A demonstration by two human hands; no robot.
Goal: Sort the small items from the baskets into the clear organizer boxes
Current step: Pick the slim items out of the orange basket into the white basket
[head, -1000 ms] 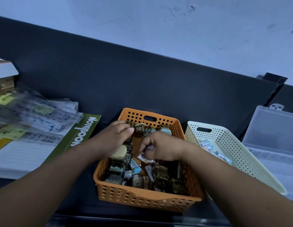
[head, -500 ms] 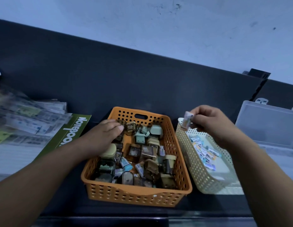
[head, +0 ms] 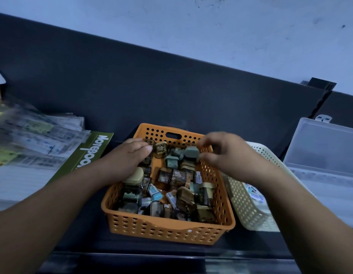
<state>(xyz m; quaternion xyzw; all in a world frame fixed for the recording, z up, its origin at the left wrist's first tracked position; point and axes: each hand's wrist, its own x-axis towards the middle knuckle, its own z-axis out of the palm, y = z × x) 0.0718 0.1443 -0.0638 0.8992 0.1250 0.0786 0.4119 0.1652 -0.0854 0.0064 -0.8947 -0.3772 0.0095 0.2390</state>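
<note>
The left hand (head: 128, 161) lies flat in the orange basket (head: 167, 230); the right hand (head: 229, 155) hovers, fingers parted — pinch only the grey-green item (head: 191, 153).

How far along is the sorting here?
Little looks done: the clear organizer box looks empty; a few packets lie in the white basket. In hand: the right hand is at a grey item, grip unclear; the left hand rests on the pile. Left: the orange basket, full.
</note>
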